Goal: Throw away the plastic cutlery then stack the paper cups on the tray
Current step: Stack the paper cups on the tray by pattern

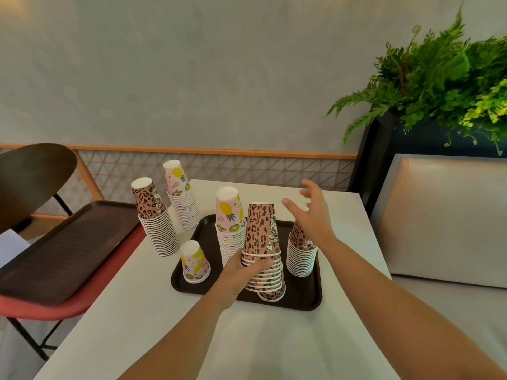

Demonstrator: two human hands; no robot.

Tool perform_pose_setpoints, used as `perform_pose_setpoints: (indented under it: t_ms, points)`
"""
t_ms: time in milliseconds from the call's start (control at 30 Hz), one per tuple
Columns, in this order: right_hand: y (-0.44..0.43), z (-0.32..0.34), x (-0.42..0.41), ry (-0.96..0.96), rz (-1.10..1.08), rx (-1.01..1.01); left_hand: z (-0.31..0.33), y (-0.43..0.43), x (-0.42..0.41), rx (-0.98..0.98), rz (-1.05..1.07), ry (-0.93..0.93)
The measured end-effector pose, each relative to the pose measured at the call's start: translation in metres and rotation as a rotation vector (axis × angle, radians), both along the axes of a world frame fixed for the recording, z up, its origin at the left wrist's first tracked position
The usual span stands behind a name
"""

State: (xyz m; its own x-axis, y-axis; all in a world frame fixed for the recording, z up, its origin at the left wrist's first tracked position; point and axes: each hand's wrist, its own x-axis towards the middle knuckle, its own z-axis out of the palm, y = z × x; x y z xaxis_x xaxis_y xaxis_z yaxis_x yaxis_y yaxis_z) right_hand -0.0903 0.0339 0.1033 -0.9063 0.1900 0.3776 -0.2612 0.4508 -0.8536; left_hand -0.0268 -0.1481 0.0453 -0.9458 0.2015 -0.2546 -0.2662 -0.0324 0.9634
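Note:
A dark tray (307, 298) lies on the white table. My left hand (241, 272) grips a tall leopard-print stack of upside-down paper cups (262, 231) above a lower leopard cup on the tray. My right hand (312, 212) hovers open above a shorter leopard stack (300, 256) on the tray's right side. A fruit-print stack (229, 223) and a single fruit-print cup (194, 261) also stand on the tray. Off the tray to the left stand a leopard stack (155, 215) and a fruit-print stack (181, 196). No cutlery is visible.
A second dark tray (63, 250) rests on a red chair at the left, next to a dark chair back (33, 179). A padded bench (444, 215) and a planter with ferns (439, 83) are at the right. A wall with lattice trim runs behind the table.

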Motion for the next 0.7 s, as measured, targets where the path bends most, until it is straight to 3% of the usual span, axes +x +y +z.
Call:
perform_pose_setpoints:
  t_ms: [67,200,267,700]
  points:
    - [-0.014,0.005,0.012,-0.037,0.129,0.004,0.001,0.001,-0.001,0.007,-0.007,0.011]
    - [-0.030,0.004,0.025,-0.414,0.399,-0.010,0.003,0.001,-0.003,0.002,-0.026,0.034]
    - [-0.032,0.003,0.029,-0.508,0.486,-0.025,0.004,0.001,-0.003,0.000,-0.032,0.044]
    - [-0.036,0.018,0.015,-0.450,0.418,-0.290,0.005,-0.010,0.003,-0.043,-0.094,0.069]
